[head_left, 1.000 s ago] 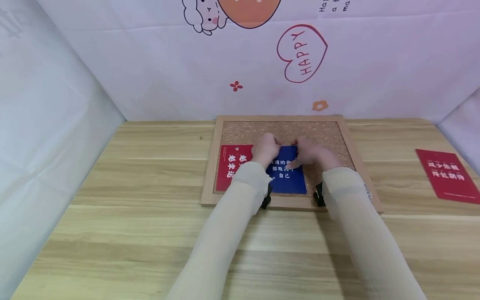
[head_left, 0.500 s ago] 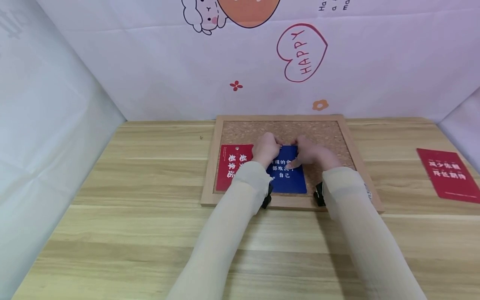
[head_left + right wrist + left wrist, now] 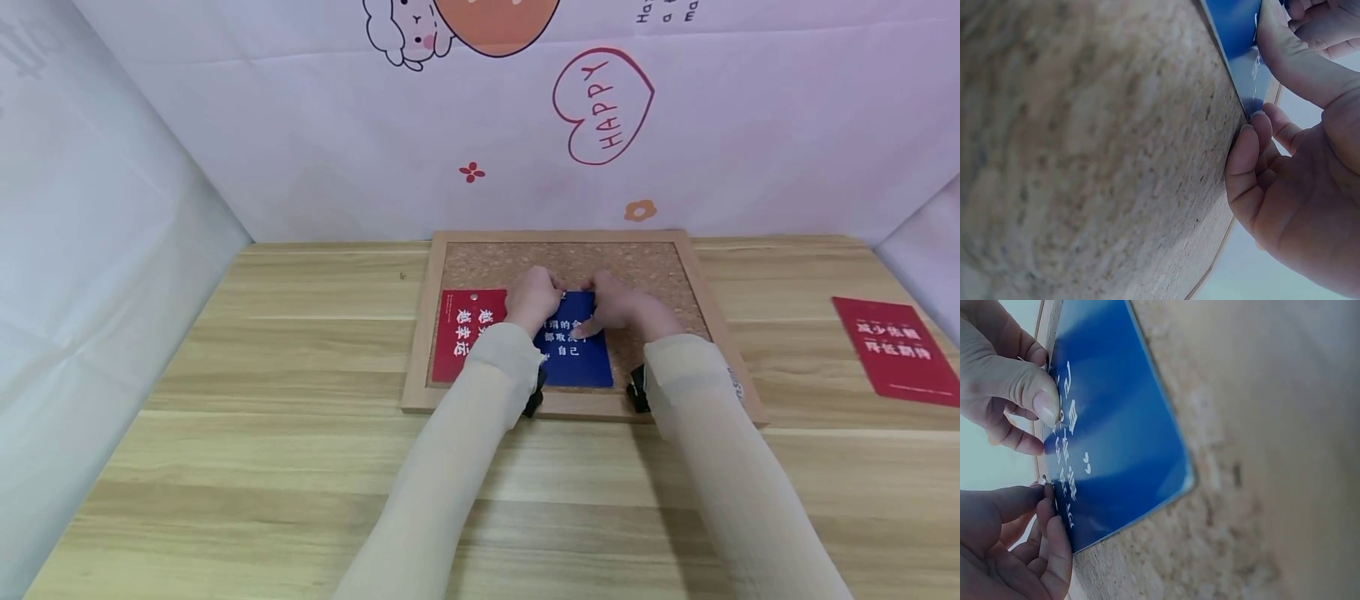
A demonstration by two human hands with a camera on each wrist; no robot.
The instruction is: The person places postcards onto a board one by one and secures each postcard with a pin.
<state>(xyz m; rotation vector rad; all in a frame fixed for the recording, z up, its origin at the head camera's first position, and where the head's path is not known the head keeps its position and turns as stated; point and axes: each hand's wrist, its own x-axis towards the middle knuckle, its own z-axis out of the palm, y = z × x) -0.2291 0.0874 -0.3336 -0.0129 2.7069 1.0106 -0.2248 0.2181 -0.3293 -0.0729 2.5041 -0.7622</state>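
Observation:
A blue card (image 3: 577, 358) with white characters lies flat on a cork board (image 3: 622, 258) with a wooden frame. At the card's top edge my left hand (image 3: 531, 296) pinches a small silver thumbtack (image 3: 1043, 480), mostly covered by the fingertips. My right hand (image 3: 618, 307) holds the card's upper right part, thumb on its face and curled fingertips (image 3: 1244, 147) at its edge and corner. To the left on the board, a red card (image 3: 457, 337) has a silver thumbtack (image 3: 473, 297) near its top; my left hand and sleeve hide part of it.
Another red card (image 3: 896, 350) lies on the wooden table (image 3: 262, 433) to the right of the board. A white printed cloth (image 3: 337, 150) stands behind the table, and plain white cloth (image 3: 90, 208) hangs along the left side.
Both hands stay at the same spots on the blue card. A bit of silver shows slightly more at my left fingertips; the cards and board have not moved.

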